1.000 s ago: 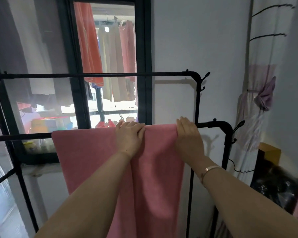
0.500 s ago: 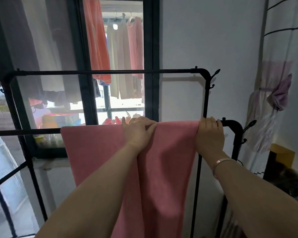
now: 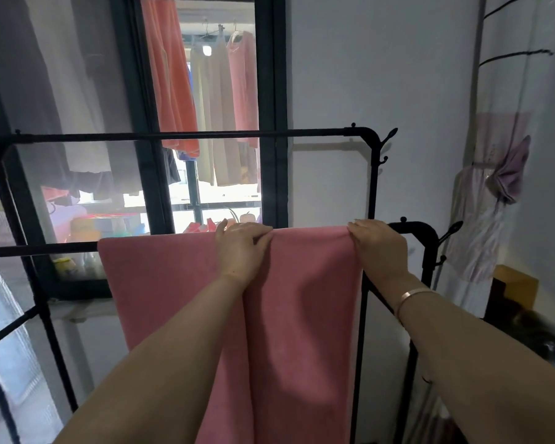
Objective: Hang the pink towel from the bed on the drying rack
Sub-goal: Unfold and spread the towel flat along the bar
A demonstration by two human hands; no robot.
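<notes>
The pink towel (image 3: 305, 299) hangs draped over the lower front bar of the black metal drying rack (image 3: 39, 248). It spreads from left of centre to near the bar's right end. My left hand (image 3: 241, 248) lies on the towel's top fold at the middle, fingers curled over the bar. My right hand (image 3: 378, 248) grips the towel's right top edge, close to the rack's right corner. A bangle sits on my right wrist. The towel's back half is hidden behind the bar.
A higher rear rack bar (image 3: 186, 135) runs behind, with hooks at its right corner (image 3: 388, 136). Beyond stands a dark-framed window (image 3: 271, 91) with clothes hanging outside. A tied curtain (image 3: 494, 200) and dark furniture (image 3: 513, 302) are at the right.
My right hand slid rightward along the bar, pulling the towel's right edge wider. The left hand stayed on the middle of the fold.
</notes>
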